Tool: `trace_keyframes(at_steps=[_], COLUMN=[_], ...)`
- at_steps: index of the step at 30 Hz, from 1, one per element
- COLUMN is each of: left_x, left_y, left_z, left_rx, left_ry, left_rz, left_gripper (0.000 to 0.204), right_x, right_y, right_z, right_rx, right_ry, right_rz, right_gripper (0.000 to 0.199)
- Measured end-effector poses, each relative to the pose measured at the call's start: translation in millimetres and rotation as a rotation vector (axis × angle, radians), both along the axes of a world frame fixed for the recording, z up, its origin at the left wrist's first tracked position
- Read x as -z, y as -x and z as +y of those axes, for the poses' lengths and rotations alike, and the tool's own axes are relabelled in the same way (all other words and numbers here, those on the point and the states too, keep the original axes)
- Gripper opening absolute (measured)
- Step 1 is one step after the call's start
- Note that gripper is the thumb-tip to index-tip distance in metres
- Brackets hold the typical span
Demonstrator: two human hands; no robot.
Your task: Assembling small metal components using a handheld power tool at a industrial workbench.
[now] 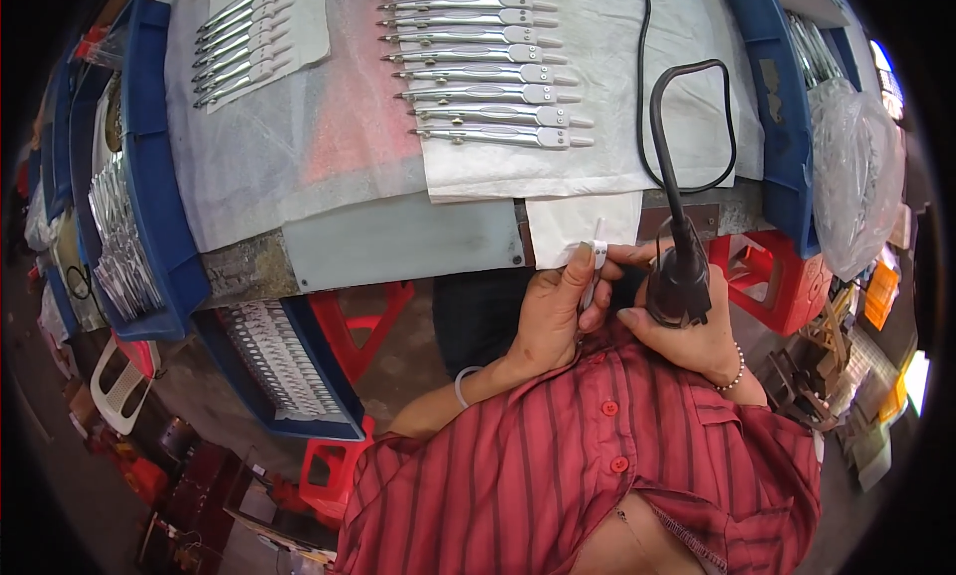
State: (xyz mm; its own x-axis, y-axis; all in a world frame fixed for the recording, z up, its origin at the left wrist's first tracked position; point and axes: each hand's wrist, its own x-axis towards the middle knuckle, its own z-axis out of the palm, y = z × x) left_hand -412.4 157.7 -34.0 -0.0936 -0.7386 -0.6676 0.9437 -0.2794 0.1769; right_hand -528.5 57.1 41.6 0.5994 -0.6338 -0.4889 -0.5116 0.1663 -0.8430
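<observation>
Finished-looking silver metal compasses (488, 94) lined the white-covered table (249, 268), before which the left hand (550, 308) pinched one likely unfinished compass (599, 249), the right hand (697, 344) clasping a black corded tool (679, 276).

held compass (599, 248) part-hidden, cord (640, 97) cut off

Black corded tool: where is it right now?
In the head view, right of centre, the black corded tool is in the person's right hand, just right of the silver piece in the left hand.
</observation>
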Motion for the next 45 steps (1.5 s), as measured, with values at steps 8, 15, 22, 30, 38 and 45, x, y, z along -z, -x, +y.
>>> trace_keyframes(at_steps=[8,15,22,30,38,45], left_x=[-3,-1,-1,-5,-8,-7], left_y=[0,3,-5,-5,-6,-7], left_z=[0,3,5,3,2,2], left_rx=[0.048,0.052,0.113,0.117,0.118,0.143], left_ry=[-0.039,0.020,0.032,0.023,0.054,0.042], left_rz=[-0.125,-0.170,-0.143,-0.145,-0.141,-0.164], left_gripper=[0.043,0.034,0.024,0.023,0.023,0.025], right_x=[3,1,-9,-38,-23,-19], right_y=[-3,-9,8,-23,-41,-46], right_z=[10,7,3,-20,-16,-13], right_rx=[0.099,0.132,0.121,-0.166,-0.286,-0.236], right_ry=[-0.015,-0.076,-0.154,0.420,0.520,0.422], right_rz=[-0.047,-0.027,-0.139,-0.928,-0.985,-1.055], right_gripper=[0.045,0.046,0.053,0.046,0.050,0.025])
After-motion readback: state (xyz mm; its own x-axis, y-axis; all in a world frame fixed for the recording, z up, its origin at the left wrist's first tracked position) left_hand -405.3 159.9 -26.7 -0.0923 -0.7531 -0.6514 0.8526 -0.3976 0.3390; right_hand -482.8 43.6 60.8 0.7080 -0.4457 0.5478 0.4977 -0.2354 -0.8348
